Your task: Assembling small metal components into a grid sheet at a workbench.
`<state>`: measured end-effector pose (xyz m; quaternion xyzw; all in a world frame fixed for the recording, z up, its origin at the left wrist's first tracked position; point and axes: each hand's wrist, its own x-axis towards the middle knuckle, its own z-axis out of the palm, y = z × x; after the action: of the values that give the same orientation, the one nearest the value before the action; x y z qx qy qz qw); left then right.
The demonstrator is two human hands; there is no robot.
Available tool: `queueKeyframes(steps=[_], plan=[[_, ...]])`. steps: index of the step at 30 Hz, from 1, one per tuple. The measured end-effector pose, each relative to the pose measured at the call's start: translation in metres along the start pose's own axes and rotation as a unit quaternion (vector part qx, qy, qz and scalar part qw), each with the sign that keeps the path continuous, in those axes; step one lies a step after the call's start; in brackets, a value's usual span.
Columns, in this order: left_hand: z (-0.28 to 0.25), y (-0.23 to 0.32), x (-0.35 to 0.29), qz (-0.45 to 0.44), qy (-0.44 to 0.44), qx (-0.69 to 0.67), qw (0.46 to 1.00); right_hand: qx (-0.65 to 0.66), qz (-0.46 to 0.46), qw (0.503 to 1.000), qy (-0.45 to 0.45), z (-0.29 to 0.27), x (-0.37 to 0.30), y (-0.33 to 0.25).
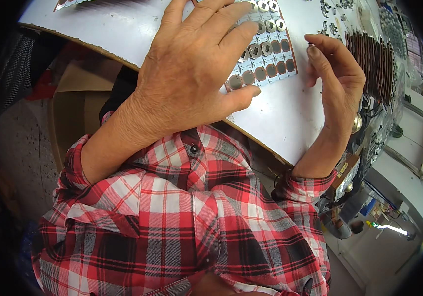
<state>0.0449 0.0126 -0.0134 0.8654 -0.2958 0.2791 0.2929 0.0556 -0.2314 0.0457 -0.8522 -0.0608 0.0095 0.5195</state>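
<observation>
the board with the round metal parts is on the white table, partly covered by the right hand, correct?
Not quite: it is the left hand that partly covers the board, as the head view shows; the right hand is off to its right. The board is indeed on the white table.

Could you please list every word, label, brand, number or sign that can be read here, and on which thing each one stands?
No word, brand, number or sign can be read.
Sheet of small boards: any fine print is too small to read.
Yellowish label at the right: any marks are too blurred to read.
</observation>
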Motion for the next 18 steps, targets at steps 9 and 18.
queueKeyframes(steps=[9,18], plan=[[-0.003,-0.001,-0.003,-0.021,-0.021,0.006,1.0,0.062,0.001,0.998,-0.021,0.027,0.0,-0.004],[-0.005,0.0,-0.003,-0.042,-0.043,0.013,0.998,0.033,-0.004,0.999,-0.026,0.028,-0.001,-0.005]])
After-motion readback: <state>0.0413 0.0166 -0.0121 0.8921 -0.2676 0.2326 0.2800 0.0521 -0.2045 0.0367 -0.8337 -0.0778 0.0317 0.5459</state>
